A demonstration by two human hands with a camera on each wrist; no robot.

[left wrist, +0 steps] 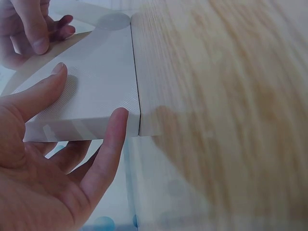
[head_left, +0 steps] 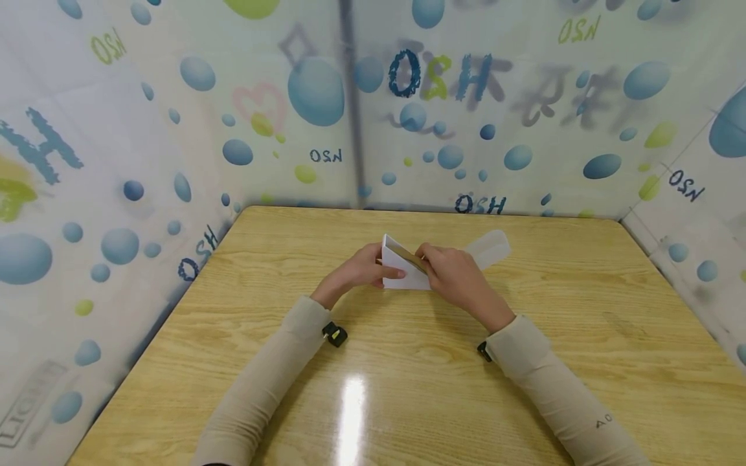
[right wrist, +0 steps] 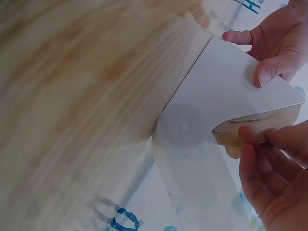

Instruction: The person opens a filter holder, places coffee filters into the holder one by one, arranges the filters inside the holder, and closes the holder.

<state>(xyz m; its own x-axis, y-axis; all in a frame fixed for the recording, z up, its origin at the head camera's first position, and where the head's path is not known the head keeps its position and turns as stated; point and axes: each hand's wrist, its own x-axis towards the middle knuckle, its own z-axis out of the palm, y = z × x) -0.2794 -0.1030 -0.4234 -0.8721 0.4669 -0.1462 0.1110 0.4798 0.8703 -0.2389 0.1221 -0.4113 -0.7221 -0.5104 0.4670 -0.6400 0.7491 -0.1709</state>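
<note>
A flat white case (head_left: pixel 402 275) with a slanted open edge stands on its long side on the table. My left hand (head_left: pixel 368 266) holds its left end, with the thumb (left wrist: pixel 50 89) on the broad face and the other fingers around the end. My right hand (head_left: pixel 457 275) is at the slanted opening and pinches a thin brown piece (right wrist: pixel 257 122) there; how far that piece reaches inside is hidden. A translucent strip (head_left: pixel 491 249) sticks out beyond the right hand. In the right wrist view it joins the case at a round disc (right wrist: pixel 183 126).
The wooden table (head_left: pixel 408 375) extends around both forearms. Patterned curtain walls (head_left: pixel 379 116) stand behind and at the sides. A small black device (head_left: pixel 335 334) sits at the left cuff, another (head_left: pixel 484 351) at the right cuff.
</note>
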